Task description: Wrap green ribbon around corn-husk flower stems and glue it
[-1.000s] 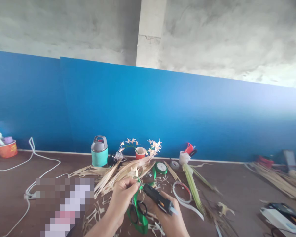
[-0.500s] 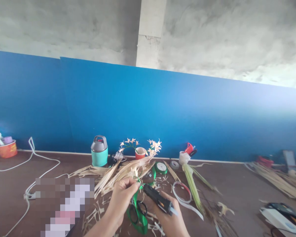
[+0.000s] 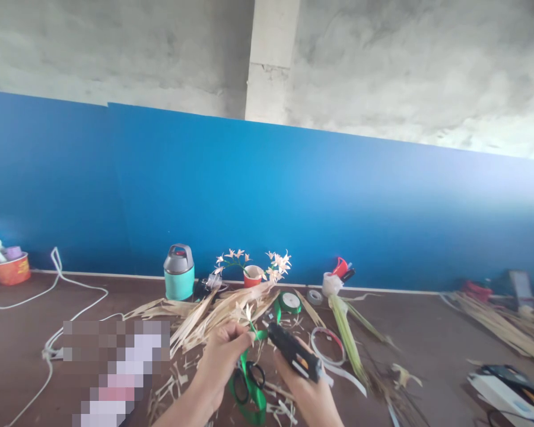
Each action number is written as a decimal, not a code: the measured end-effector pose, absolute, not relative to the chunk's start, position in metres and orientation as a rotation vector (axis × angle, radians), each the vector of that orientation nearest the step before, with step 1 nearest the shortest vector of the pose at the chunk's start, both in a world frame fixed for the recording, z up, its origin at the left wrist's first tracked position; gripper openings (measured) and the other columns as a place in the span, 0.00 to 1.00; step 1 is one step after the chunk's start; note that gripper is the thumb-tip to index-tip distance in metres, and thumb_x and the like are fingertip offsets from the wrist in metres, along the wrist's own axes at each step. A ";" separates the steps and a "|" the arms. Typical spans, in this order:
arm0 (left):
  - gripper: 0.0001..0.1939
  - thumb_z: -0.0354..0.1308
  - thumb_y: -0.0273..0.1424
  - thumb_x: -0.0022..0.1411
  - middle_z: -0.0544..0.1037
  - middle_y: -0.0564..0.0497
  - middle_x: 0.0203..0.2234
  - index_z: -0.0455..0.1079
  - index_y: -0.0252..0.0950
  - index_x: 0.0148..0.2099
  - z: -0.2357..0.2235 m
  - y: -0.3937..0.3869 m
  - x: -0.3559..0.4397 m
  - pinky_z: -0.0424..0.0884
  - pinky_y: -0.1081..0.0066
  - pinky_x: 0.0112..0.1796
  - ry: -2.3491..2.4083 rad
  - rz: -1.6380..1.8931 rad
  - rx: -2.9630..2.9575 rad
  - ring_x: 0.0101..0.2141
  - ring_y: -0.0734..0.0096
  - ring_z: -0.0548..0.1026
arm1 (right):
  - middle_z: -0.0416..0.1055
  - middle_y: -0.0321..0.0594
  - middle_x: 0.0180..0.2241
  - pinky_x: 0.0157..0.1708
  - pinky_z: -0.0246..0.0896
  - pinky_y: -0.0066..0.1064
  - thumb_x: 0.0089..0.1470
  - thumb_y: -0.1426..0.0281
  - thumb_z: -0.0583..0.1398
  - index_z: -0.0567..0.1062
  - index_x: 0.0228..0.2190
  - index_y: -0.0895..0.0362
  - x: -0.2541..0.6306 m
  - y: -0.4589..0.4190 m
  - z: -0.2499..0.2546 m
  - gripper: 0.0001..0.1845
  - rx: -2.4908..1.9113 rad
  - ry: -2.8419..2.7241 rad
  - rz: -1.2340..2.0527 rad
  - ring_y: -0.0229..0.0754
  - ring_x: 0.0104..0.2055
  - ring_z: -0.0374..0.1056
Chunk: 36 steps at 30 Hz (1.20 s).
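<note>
My left hand pinches the green stem of a small cream flower between thumb and fingers. A green ribbon runs from near those fingertips down to the table. In my right hand is a black glue gun, its nozzle pointing up and left, a short gap from the stem. A translucent glue stick pokes out of its back end. Black-handled scissors lie on the table between my wrists, partly over the ribbon. Beyond my hands stands a red cup with similar flower sprays.
Dried husks spread behind my hands, near a green ribbon spool. A teal jar stands at the back left. To the right are green husk leaves and a coiled white strip. White cable runs across the left.
The glue gun has drawn back to the right, away from the stem, and more green ribbon shows beside my left fingertips. My left hand has barely moved.
</note>
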<state>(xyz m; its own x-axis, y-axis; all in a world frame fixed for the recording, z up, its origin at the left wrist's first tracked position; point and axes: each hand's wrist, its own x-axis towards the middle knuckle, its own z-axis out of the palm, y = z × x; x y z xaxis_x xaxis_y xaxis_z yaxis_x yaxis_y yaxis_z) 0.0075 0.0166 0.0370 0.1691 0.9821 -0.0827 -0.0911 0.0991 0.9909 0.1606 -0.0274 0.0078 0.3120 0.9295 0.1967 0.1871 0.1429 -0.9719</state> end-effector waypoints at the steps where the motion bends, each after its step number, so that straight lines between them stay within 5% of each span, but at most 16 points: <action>1: 0.14 0.59 0.36 0.45 0.53 0.62 0.13 0.59 0.36 0.19 0.036 0.017 0.008 0.46 0.76 0.21 1.039 1.057 1.125 0.18 0.80 0.49 | 0.67 0.35 0.18 0.23 0.59 0.28 0.41 0.64 0.63 0.73 0.22 0.58 0.160 -0.026 0.007 0.09 -1.336 -1.115 0.772 0.39 0.22 0.60; 11: 0.11 0.63 0.31 0.41 0.62 0.59 0.11 0.63 0.34 0.16 0.033 0.005 0.022 0.55 0.78 0.21 0.884 1.058 0.925 0.16 0.81 0.58 | 0.62 0.28 0.12 0.14 0.55 0.25 0.31 0.69 0.66 0.67 0.18 0.57 0.141 -0.014 0.005 0.12 -1.146 -0.845 0.981 0.35 0.14 0.57; 18: 0.11 0.64 0.35 0.41 0.67 0.57 0.12 0.66 0.34 0.19 0.031 -0.001 0.027 0.55 0.79 0.20 0.906 1.063 0.900 0.15 0.80 0.60 | 0.61 0.30 0.15 0.18 0.57 0.26 0.36 0.68 0.63 0.69 0.17 0.57 0.140 -0.021 0.007 0.08 -1.241 -0.931 0.753 0.35 0.18 0.56; 28: 0.15 0.60 0.39 0.44 0.54 0.61 0.11 0.63 0.34 0.17 0.028 -0.003 0.026 0.43 0.78 0.19 0.953 1.106 0.978 0.16 0.82 0.48 | 0.69 0.37 0.19 0.22 0.61 0.29 0.38 0.65 0.63 0.73 0.20 0.59 0.141 -0.023 -0.010 0.09 -1.327 -0.916 0.688 0.41 0.23 0.63; 36: 0.15 0.63 0.41 0.43 0.59 0.59 0.13 0.69 0.34 0.20 0.026 -0.005 0.026 0.51 0.78 0.21 1.011 1.155 0.886 0.17 0.80 0.55 | 0.71 0.39 0.21 0.24 0.65 0.29 0.39 0.65 0.64 0.73 0.23 0.59 0.137 -0.025 -0.007 0.10 -1.248 -0.946 0.642 0.42 0.23 0.66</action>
<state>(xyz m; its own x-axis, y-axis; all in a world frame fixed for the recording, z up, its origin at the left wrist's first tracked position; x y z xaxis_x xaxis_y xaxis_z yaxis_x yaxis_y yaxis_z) 0.0264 -0.0054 0.0265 0.1001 0.9808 -0.1676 -0.2963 0.1902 0.9360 0.1374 -0.0246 -0.0071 0.4887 0.8385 0.2411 0.0856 0.2289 -0.9697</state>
